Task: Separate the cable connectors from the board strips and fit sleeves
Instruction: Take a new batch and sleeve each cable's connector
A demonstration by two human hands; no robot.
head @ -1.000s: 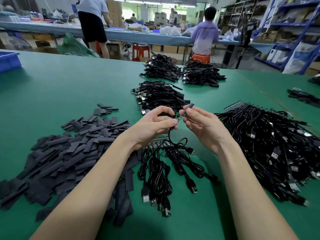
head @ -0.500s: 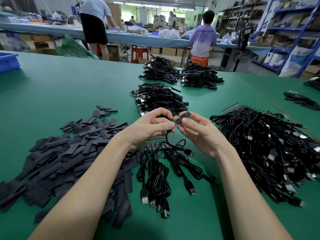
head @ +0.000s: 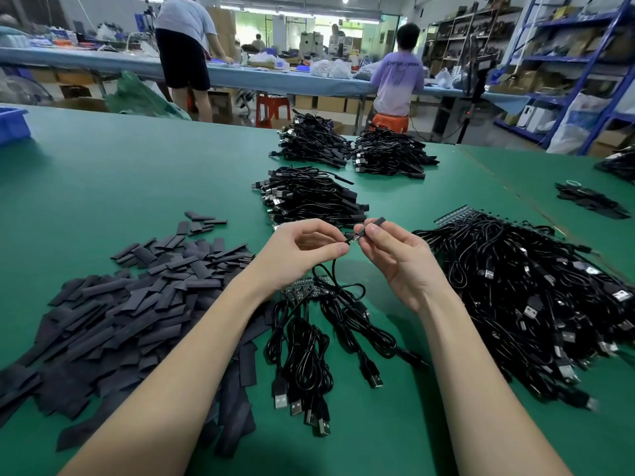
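Above the green table, my left hand [head: 302,252] pinches the end of a black cable [head: 335,269] just behind its small connector. My right hand [head: 398,259] pinches a short black sleeve [head: 376,222], whose open end meets the connector between my fingertips. The cable hangs down to a board strip [head: 305,288] lying on the table, with a few more black USB cables [head: 309,365] attached and fanned toward me. A heap of flat black sleeves [head: 130,304] lies to the left.
A large pile of cables on strips [head: 536,304] fills the right. Three bundles of finished cables [head: 309,197] lie farther back. A blue bin [head: 12,123] stands at the far left edge. Two people stand at a bench beyond the table.
The sleeve in my right hand has tipped lower and more level, and its end has closed onto the connector. Both hands stay close together above the strip.
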